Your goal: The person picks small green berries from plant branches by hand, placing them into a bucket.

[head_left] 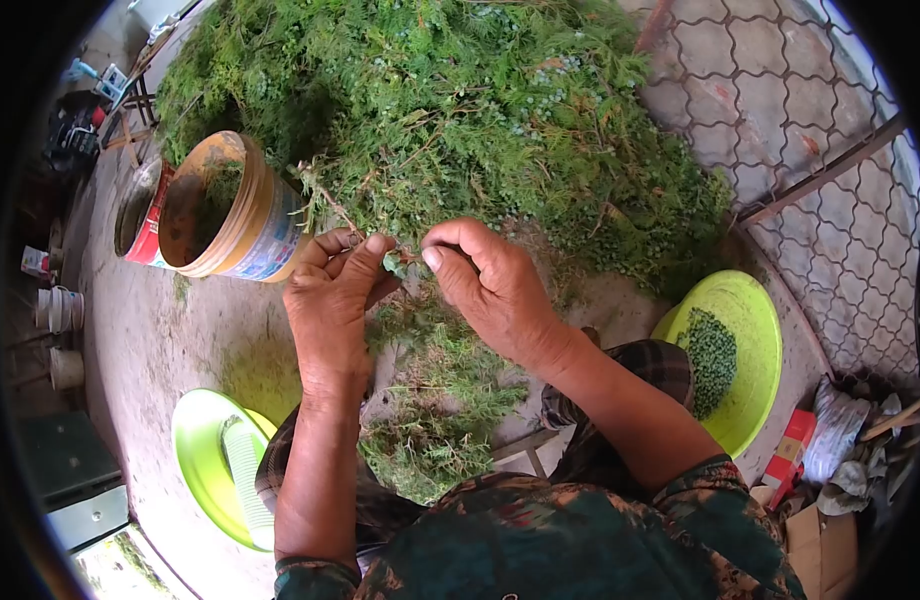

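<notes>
My left hand [330, 285] pinches a thin conifer twig [330, 203] between thumb and fingers. The twig's brown stem sticks up past the fingers, with dry greenery at its far end. A few pale green berries [395, 263] show just beyond my left thumb. Close to them on the right, my right hand [495, 290] is closed, thumb and forefinger drawn together; whatever lies between them is too small to make out. Both hands are above the ground, in front of a large heap of cut green conifer branches [430, 120] dotted with bluish berries.
To the right stands a lime basin [755, 400] with many green berries [712, 360]. Another lime basin [195, 440] with a ribbed insert is at lower left. An orange-brown bucket [250, 220] and a red one [150, 235] stand at left. Loose sprigs [430, 430] litter the floor between the knees.
</notes>
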Demonstrator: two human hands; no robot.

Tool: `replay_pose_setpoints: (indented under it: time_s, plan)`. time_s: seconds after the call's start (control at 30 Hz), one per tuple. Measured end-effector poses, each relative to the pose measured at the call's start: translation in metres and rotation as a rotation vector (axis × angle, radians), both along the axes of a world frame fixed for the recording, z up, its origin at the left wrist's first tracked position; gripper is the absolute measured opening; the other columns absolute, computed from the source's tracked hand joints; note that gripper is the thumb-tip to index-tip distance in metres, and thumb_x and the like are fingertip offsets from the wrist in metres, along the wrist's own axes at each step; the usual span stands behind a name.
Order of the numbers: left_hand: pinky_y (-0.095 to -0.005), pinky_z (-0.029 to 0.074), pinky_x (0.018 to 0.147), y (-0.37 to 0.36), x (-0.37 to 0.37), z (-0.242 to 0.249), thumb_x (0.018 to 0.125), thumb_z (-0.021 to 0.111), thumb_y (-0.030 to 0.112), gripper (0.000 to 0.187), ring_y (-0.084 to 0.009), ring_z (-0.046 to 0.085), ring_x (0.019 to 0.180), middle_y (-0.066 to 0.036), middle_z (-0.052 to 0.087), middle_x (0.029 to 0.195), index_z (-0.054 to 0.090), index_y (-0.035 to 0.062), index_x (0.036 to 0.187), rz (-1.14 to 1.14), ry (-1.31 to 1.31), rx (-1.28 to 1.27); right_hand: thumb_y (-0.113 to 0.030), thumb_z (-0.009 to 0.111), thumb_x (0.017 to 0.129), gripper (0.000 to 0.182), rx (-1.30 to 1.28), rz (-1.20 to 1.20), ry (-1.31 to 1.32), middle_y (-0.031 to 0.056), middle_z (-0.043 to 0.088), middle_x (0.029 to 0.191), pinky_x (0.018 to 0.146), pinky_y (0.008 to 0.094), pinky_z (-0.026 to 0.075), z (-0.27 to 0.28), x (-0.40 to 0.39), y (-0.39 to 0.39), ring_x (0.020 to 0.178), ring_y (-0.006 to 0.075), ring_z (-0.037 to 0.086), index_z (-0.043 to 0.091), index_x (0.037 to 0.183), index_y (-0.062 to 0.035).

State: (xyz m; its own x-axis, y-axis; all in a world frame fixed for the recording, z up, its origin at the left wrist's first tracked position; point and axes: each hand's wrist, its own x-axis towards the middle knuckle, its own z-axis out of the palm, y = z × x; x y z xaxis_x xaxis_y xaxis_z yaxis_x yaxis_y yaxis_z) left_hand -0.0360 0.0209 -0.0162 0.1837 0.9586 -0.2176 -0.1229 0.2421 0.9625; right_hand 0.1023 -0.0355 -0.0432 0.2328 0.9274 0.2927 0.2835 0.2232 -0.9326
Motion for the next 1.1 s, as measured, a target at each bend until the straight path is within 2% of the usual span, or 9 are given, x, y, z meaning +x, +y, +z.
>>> replay_pose_setpoints:
  time_s: [0.2, 0.27, 0.37, 0.47, 0.6, 0.77, 0.93, 1.07, 1.1]
  plan:
    - [-0.0189, 0.045, 0.052, -0.006, 0.0, 0.0, 0.084, 0.062, 0.007, 0.012, -0.0057, 0.054, 0.063, -0.002, 0.06, 0.076, 0.052, 0.0029, 0.088, -0.059, 0.125, 0.136, -0.017, 0.052, 0.091, 0.016, -0.034, -0.055, -0.036, 0.0088, 0.052, 0.061, 0.043, 0.0287, 0.038, -0.003, 0.009, 0.0, 0.049, 0.0132, 0.047, 0.051, 0.088, -0.0014]
    - [-0.0187, 0.043, 0.049, -0.001, -0.002, -0.006, 0.084, 0.062, 0.007, 0.011, -0.0048, 0.052, 0.058, -0.002, 0.059, 0.073, 0.053, 0.0024, 0.087, -0.007, 0.166, 0.204, -0.021, 0.049, 0.094, 0.015, -0.296, 0.217, 0.742, -0.0001, 0.049, 0.068, 0.04, 0.0199, 0.032, 0.01, 0.017, -0.006, 0.047, 0.0033, 0.037, 0.052, 0.088, -0.0066]
    - [-0.018, 0.041, 0.045, -0.002, -0.002, 0.003, 0.085, 0.061, 0.006, 0.01, -0.0037, 0.049, 0.052, -0.001, 0.057, 0.069, 0.052, 0.0022, 0.086, 0.059, 0.176, 0.212, -0.026, 0.048, 0.094, 0.019, -0.195, 0.003, 0.952, -0.0018, 0.048, 0.07, 0.035, 0.0174, 0.027, 0.014, 0.04, 0.0, 0.044, 0.0011, 0.032, 0.049, 0.085, -0.009]
    - [-0.0177, 0.043, 0.046, -0.006, 0.0, 0.006, 0.085, 0.06, 0.006, 0.009, -0.0036, 0.05, 0.055, -0.001, 0.057, 0.071, 0.052, 0.0025, 0.086, 0.035, 0.136, 0.192, -0.028, 0.051, 0.093, 0.022, -0.234, 0.176, 1.105, -0.0018, 0.049, 0.073, 0.036, 0.018, 0.027, 0.015, 0.041, -0.003, 0.044, 0.0019, 0.033, 0.049, 0.083, -0.0088]
    - [-0.0176, 0.043, 0.05, -0.012, 0.004, 0.008, 0.087, 0.059, 0.007, 0.008, -0.0052, 0.052, 0.066, -0.001, 0.057, 0.077, 0.051, 0.0058, 0.089, -0.022, 0.077, 0.21, -0.035, 0.051, 0.092, 0.027, -0.423, 0.285, 0.847, -0.0022, 0.049, 0.068, 0.036, 0.0172, 0.025, 0.016, 0.026, -0.002, 0.043, 0.0017, 0.032, 0.048, 0.081, -0.0102]
    - [-0.019, 0.047, 0.049, -0.014, 0.005, 0.011, 0.087, 0.057, 0.002, 0.006, -0.0044, 0.052, 0.064, -0.002, 0.057, 0.076, 0.051, 0.0029, 0.087, -0.045, 0.033, 0.227, -0.032, 0.052, 0.092, 0.029, -0.393, 0.423, 0.662, -0.004, 0.043, 0.062, 0.038, 0.0173, 0.024, 0.015, 0.018, -0.004, 0.045, 0.0002, 0.032, 0.054, 0.1, -0.0047]
    - [-0.0178, 0.043, 0.047, -0.016, 0.005, 0.008, 0.087, 0.058, 0.003, 0.007, -0.0047, 0.05, 0.06, -0.002, 0.057, 0.074, 0.051, 0.0033, 0.089, -0.038, 0.022, 0.236, -0.026, 0.048, 0.093, 0.022, -0.394, 0.351, 0.497, -0.0045, 0.042, 0.061, 0.039, 0.0176, 0.027, 0.008, 0.016, -0.003, 0.045, 0.0018, 0.032, 0.055, 0.094, -0.0046]
    - [-0.0178, 0.042, 0.051, -0.012, -0.006, 0.014, 0.087, 0.059, 0.009, 0.008, -0.0057, 0.052, 0.063, -0.003, 0.058, 0.077, 0.053, 0.0061, 0.09, -0.009, 0.063, 0.168, -0.026, 0.045, 0.092, 0.019, -0.158, 0.097, 1.304, -0.0041, 0.046, 0.064, 0.037, 0.018, 0.027, 0.012, 0.056, 0.002, 0.042, 0.0031, 0.031, 0.052, 0.083, -0.0112]
    - [-0.0178, 0.041, 0.051, -0.011, -0.006, 0.012, 0.087, 0.06, 0.01, 0.008, -0.0056, 0.052, 0.063, -0.002, 0.058, 0.077, 0.053, 0.0061, 0.09, -0.021, 0.039, 0.186, -0.024, 0.045, 0.091, 0.018, -0.123, 0.087, 1.265, -0.0033, 0.048, 0.066, 0.037, 0.0185, 0.027, 0.021, 0.054, 0.0, 0.043, 0.0027, 0.032, 0.052, 0.081, -0.0111]
